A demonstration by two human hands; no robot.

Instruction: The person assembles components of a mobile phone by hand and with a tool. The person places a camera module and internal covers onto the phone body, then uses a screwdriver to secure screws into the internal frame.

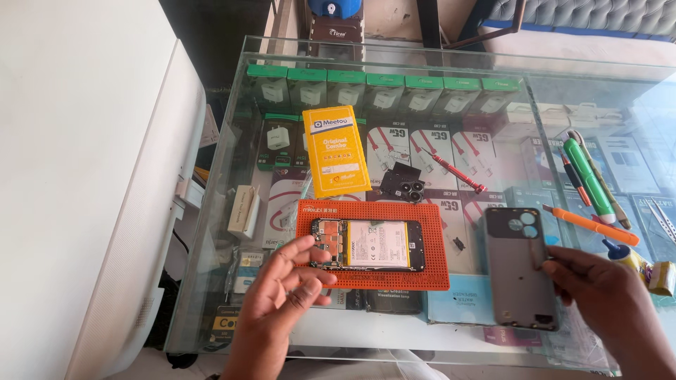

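Note:
An opened phone (367, 245) with its battery and board exposed lies on an orange work mat (436, 253) on the glass counter. My left hand (282, 295) hovers at the phone's left end, fingers spread, holding nothing. My right hand (598, 292) rests at the right edge of the grey back cover (517, 267), which lies flat on the glass to the right of the mat. Whether the fingertips pinch the cover I cannot tell.
A yellow flat box (335, 149) and a black camera frame part (403, 181) lie behind the mat. A red screwdriver (458, 171), orange tool (591, 225), green marker (590, 179) and small glue bottle (627, 257) lie to the right. Boxed chargers fill the case below the glass (232, 211).

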